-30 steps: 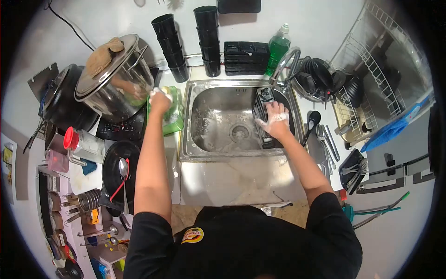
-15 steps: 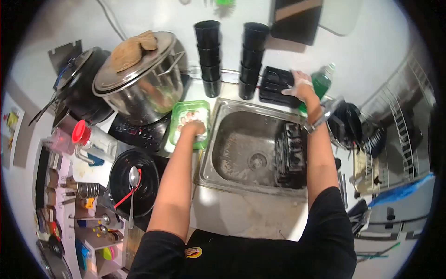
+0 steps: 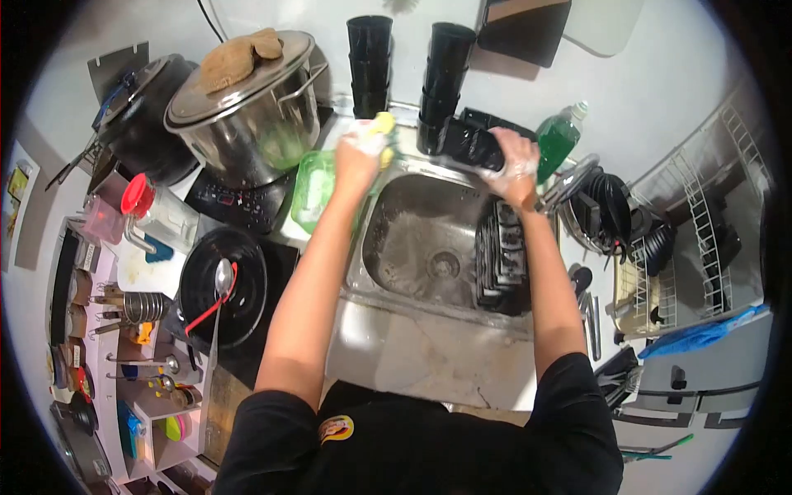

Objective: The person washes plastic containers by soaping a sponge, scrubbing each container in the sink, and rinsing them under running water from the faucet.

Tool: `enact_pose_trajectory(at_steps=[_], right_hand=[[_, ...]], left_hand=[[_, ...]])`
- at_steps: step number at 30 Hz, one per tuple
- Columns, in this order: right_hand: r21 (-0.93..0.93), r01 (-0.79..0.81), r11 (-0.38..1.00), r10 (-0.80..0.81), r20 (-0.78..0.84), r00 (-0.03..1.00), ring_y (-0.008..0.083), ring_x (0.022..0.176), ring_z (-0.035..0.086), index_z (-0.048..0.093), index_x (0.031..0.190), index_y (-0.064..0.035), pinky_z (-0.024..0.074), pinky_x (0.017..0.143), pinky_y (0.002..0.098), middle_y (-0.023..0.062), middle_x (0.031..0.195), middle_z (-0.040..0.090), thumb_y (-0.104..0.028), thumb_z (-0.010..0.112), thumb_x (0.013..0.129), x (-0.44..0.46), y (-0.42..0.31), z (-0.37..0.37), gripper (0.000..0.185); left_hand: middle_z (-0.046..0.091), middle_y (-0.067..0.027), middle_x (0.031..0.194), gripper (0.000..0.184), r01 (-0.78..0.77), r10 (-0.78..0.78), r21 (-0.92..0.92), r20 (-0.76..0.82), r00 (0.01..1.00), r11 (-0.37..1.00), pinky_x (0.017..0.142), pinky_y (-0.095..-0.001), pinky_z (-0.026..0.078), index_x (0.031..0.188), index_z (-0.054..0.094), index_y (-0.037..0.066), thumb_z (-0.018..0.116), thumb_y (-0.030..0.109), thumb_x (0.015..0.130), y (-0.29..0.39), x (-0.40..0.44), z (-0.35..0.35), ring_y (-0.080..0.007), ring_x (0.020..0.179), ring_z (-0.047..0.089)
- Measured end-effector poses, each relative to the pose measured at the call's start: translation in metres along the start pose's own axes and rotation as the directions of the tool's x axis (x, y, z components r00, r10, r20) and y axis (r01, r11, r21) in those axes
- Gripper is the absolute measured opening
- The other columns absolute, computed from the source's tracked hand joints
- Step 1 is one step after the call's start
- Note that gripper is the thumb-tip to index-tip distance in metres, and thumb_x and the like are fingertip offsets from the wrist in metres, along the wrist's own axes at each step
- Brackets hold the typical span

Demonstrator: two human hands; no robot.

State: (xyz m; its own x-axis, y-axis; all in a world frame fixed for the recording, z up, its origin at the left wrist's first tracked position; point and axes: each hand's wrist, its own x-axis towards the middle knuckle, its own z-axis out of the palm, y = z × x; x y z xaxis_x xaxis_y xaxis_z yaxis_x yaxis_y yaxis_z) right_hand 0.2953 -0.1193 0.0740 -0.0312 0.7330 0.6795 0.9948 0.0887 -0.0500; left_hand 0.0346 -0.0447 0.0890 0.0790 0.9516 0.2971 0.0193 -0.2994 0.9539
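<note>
A white wall [image 3: 280, 18] stands behind a pale counter [image 3: 412, 359]. At the left, a steel pot [image 3: 247, 136] carries a brown cloth [image 3: 231, 62] on its lid, and a black pan [image 3: 214, 305] holds a spoon [image 3: 223, 279]. A green tub [image 3: 313, 194] sits just beside the sink [image 3: 357, 276]. Above the gap between them, the foamy left hand [image 3: 361, 153] is closed around a yellow sponge [image 3: 384, 124]. Stacked black cups [image 3: 370, 58] rise behind. The black tray [image 3: 469, 147] is tilted above the sink's back rim, its right end clasped in the curled fingers of the soapy right hand [image 3: 513, 165]. Below it, more black trays [image 3: 500, 260] lean in the sink's right side. A green bottle [image 3: 561, 140] stands just right, and a wire rack [image 3: 693, 214] farther right.
</note>
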Motion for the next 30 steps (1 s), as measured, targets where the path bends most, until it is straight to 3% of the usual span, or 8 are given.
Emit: enact_pose_trajectory(at_steps=[7, 11, 12, 14, 15, 18, 20, 30], right_hand=[[0.236, -0.036, 0.971, -0.077, 0.453, 0.888, 0.0296, 0.104, 0.048, 0.056, 0.114, -0.0151, 0.0394, 0.087, 0.0428, 0.0091, 0.113, 0.053, -0.028, 0.079, 0.05, -0.066, -0.047, -0.03, 0.069], [0.339, -0.164, 0.926, 0.137, 0.1, 0.985, 0.0304, 0.106, 0.046, 0.055, 0.116, -0.0143, 0.0374, 0.094, 0.0427, 0.012, 0.121, 0.047, -0.029, 0.084, 0.043, -0.099, -0.046, -0.036, 0.08], [0.491, -0.243, 0.836, 0.278, 0.003, 0.961, 0.028, 0.102, 0.049, 0.043, 0.128, -0.0178, 0.0405, 0.091, 0.0416, 0.0125, 0.119, 0.045, -0.022, 0.082, 0.054, -0.105, -0.056, -0.04, 0.084], [0.934, -0.357, 0.031, 0.666, 0.247, 0.704, 0.0262, 0.096, 0.053, 0.021, 0.137, -0.0191, 0.0464, 0.081, 0.0373, 0.0105, 0.116, 0.046, -0.013, 0.076, 0.067, -0.128, -0.07, -0.006, 0.088], [0.913, -0.268, -0.307, 0.67, 0.407, 0.621, 0.0256, 0.089, 0.055, 0.005, 0.138, -0.0156, 0.0496, 0.07, 0.034, 0.0099, 0.11, 0.049, -0.01, 0.067, 0.077, -0.134, -0.079, -0.001, 0.087], [0.675, -0.181, -0.716, 0.508, 0.68, 0.528, 0.0253, 0.081, 0.056, 0.046, 0.106, -0.0088, 0.0474, 0.071, 0.0346, 0.0105, 0.094, 0.057, -0.034, 0.057, 0.085, -0.128, -0.106, -0.002, 0.035], [0.64, -0.124, -0.758, 0.501, 0.694, 0.517, 0.0252, 0.083, 0.056, 0.049, 0.1, -0.0077, 0.0473, 0.072, 0.0346, 0.0095, 0.094, 0.057, -0.04, 0.056, 0.085, -0.133, -0.097, 0.014, 0.037], [0.467, -0.418, -0.779, 0.311, 0.867, 0.39, 0.023, 0.08, 0.057, 0.053, 0.102, -0.0091, 0.0468, 0.074, 0.0359, 0.0072, 0.093, 0.057, -0.062, 0.044, 0.082, -0.122, -0.086, 0.005, 0.057]], left_hand=[[0.06, -0.0062, 0.091, 0.032, 0.651, -0.473, -0.149, 0.571, 0.671, 0.744, 0.064, -0.0299, 0.047, 0.102, 0.057, 0.005, 0.064, 0.013, 0.072, -0.088, -0.064, 0.022, -0.0166, 0.079, 0.056], [0.061, -0.0079, 0.088, 0.026, 0.763, -0.496, -0.226, 0.644, 0.583, 0.605, 0.055, -0.0247, 0.048, 0.1, 0.059, 0.001, 0.062, 0.009, 0.075, -0.092, -0.099, 0.027, -0.0169, 0.071, 0.059], [0.062, -0.0079, 0.086, 0.025, 0.811, -0.528, -0.233, 0.657, 0.538, 0.537, 0.055, -0.0238, 0.048, 0.1, 0.059, 0.001, 0.061, 0.009, 0.076, -0.096, -0.103, 0.029, -0.0173, 0.07, 0.06], [0.061, -0.0069, 0.086, 0.029, 0.785, -0.472, -0.215, 0.696, 0.541, 0.581, 0.064, -0.03, 0.046, 0.096, 0.06, -0.001, 0.067, 0.016, 0.074, -0.109, -0.113, 0.04, -0.0178, 0.077, 0.058], [0.062, -0.0072, 0.086, 0.031, 0.658, -0.364, -0.227, 0.684, 0.632, 0.718, 0.066, -0.0316, 0.047, 0.096, 0.061, -0.001, 0.067, 0.02, 0.074, -0.123, -0.119, 0.048, -0.0184, 0.077, 0.059], [0.064, -0.0125, 0.084, 0.037, 0.39, -0.466, 0.261, 0.576, 0.671, 0.883, 0.069, -0.0351, 0.047, 0.097, 0.064, 0.002, 0.068, 0.03, 0.073, -0.058, -0.13, 0.063, -0.0242, 0.078, 0.062], [0.063, -0.0187, 0.079, 0.036, -0.182, -0.098, 0.587, 0.412, 0.906, 0.789, 0.067, -0.0368, 0.048, 0.09, 0.065, 0.005, 0.066, 0.037, 0.073, -0.023, -0.139, 0.06, -0.0321, 0.078, 0.061], [0.051, -0.0176, 0.116, 0.034, -0.483, 0.217, 0.255, 0.657, 0.722, 0.838, 0.09, -0.0421, 0.038, 0.112, 0.055, 0.004, 0.051, 0.018, 0.081, -0.048, -0.148, 0.055, -0.0363, 0.105, 0.048]])
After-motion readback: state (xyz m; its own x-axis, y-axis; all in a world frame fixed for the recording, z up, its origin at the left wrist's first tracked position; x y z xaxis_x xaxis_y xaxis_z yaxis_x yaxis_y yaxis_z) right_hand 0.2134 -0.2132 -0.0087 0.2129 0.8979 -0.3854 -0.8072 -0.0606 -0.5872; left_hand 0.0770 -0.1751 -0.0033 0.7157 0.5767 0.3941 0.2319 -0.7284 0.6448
